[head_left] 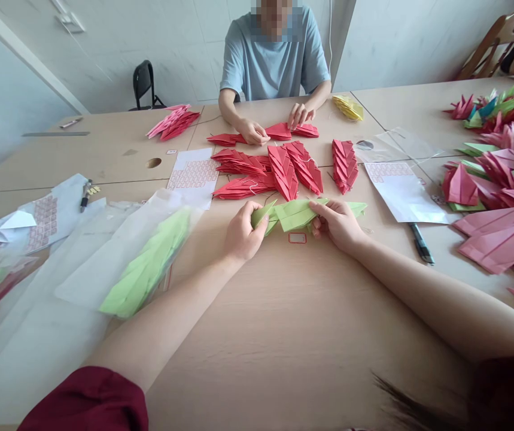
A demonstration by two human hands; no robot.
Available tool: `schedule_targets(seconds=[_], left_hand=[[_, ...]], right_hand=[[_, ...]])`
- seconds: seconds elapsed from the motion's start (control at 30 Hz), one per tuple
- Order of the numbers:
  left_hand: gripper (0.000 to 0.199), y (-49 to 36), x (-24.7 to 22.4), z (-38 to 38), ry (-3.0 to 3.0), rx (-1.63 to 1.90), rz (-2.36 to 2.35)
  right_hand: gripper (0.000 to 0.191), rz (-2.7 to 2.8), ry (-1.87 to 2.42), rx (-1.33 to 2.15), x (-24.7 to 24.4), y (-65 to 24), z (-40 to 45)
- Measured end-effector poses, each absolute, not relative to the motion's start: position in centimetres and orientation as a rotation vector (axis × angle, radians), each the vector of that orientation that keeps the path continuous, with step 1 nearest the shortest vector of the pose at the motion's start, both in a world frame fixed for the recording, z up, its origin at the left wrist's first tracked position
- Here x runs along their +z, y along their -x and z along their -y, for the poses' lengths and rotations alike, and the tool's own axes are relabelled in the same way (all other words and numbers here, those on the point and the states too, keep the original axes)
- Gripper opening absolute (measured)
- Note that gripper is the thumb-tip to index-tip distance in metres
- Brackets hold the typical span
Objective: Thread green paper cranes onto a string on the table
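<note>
Light green folded paper pieces [295, 215] stretch in a row between my two hands, just above the table. My left hand [245, 230] pinches the left end between thumb and fingers. Toward the right part of the row, my right hand [335, 222] grips it with the thumb on top and fingers curled beneath. A small red-bordered label [297, 238] lies on the table below the paper. Just beyond my hands are several red folded paper bundles [282, 173], some with white string. More light green folded paper [149, 263] lies in a clear plastic bag beside my left forearm.
Across the table a person in a blue shirt [274, 60] handles red folded paper [279, 130]. A large pile of folded paper [503, 173] covers the right side. Printed sheets [191, 170], a black pen [420, 244], plastic bags [27, 341] and yellow paper [347, 108] lie around.
</note>
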State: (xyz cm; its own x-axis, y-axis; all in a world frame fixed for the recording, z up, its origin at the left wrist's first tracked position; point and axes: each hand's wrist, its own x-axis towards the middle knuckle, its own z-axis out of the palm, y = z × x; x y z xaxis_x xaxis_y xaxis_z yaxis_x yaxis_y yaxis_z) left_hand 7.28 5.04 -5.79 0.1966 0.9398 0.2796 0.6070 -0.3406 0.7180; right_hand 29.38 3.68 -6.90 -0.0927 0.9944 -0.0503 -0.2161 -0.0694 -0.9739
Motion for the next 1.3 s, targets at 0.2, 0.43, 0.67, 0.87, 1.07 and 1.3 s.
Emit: schedule_targets(seconds=[0.2,0.43,0.67,0.87,1.07,1.3], left_hand=[[0.016,-7.2,-5.6,-5.1,-2.062,0.887,-1.326],[0.035,-7.2,-5.3,-4.9,-2.267,0.766,-1.135],[0.040,-7.1,-5.6,-5.0,-2.313,0.724,-1.127],[0.029,-7.0,-5.3,-5.1,-2.227,0.742,-1.079],[0.025,-7.2,-4.9,-5.0,-2.144,0.730,-1.117],[0.027,-7.4,-4.7,-4.9,-2.129,0.746,-1.105]], right_hand=[[0.042,1.007,1.075,1.400,-6.6,-29.3,-3.6],[0.041,0.945,1.075,1.419,-6.1,-29.3,-3.6],[0.042,1.024,1.020,1.420,-6.6,-29.6,-3.7],[0.041,1.237,0.894,1.394,-6.8,-29.5,-3.9],[0.056,1.302,0.758,1.542,-6.1,-29.2,-3.5],[0.047,1.313,0.793,1.474,-6.8,-29.1,-3.5]])
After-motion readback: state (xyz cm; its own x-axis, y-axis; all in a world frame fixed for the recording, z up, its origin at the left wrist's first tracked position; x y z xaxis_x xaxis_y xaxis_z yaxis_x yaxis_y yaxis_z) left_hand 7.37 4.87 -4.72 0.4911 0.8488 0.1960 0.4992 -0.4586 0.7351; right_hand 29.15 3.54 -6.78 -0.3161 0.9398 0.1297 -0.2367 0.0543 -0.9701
